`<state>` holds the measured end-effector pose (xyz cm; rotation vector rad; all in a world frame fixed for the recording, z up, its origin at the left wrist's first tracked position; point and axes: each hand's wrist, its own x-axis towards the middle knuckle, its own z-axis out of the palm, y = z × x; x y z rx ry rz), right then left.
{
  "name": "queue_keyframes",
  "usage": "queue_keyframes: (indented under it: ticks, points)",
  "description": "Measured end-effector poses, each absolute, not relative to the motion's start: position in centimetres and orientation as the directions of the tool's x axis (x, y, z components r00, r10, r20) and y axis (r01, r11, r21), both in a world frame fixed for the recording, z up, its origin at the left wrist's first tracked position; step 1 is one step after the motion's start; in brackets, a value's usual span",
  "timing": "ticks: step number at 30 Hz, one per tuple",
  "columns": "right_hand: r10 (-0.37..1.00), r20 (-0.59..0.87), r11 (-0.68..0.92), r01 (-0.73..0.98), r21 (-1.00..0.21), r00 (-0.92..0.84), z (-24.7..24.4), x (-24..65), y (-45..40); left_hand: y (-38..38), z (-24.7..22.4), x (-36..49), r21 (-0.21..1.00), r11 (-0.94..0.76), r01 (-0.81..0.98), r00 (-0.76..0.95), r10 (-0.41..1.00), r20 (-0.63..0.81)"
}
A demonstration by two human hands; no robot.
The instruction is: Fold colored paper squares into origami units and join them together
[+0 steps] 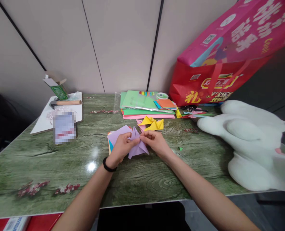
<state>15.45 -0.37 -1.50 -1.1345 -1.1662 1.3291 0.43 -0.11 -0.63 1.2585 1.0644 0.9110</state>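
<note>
A folded piece of purple origami paper, with several pointed flaps, is held between both hands above the table. My left hand pinches its left side with thumb and fingers. On the right, my right hand pinches the edge near the middle, its fingertips close to the left thumb. Beneath and behind the left hand lies a stack of square paper sheets, a purple sheet on top. Just beyond the hands rest yellow folded paper pieces and a pink folded piece.
Coloured paper packs lie at the back, with small orange squares on them. A white plush toy and red gift bag occupy the right. A hammer, white board and green box are left.
</note>
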Motion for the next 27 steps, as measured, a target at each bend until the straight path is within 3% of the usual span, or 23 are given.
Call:
queue_keyframes:
  ticks: [17, 22, 27]
  points:
    - [0.999, -0.005, -0.004, 0.038, -0.999, -0.043, -1.1, 15.3, -0.4, 0.1, -1.2, 1.0, 0.987, 0.056, -0.15, 0.117, 0.992, -0.039]
    - [0.992, -0.096, -0.099, -0.041, -0.994, -0.078, -1.0, 15.1, -0.6, 0.4, -0.2, 0.4, 0.945, 0.098, -0.313, 0.042, 0.995, -0.09]
    - [0.992, -0.108, -0.113, -0.078, -0.991, -0.058, -1.1, 15.4, -0.4, 1.0, 0.7, -0.6, 0.927, 0.01, -0.374, -0.099, 0.994, -0.051]
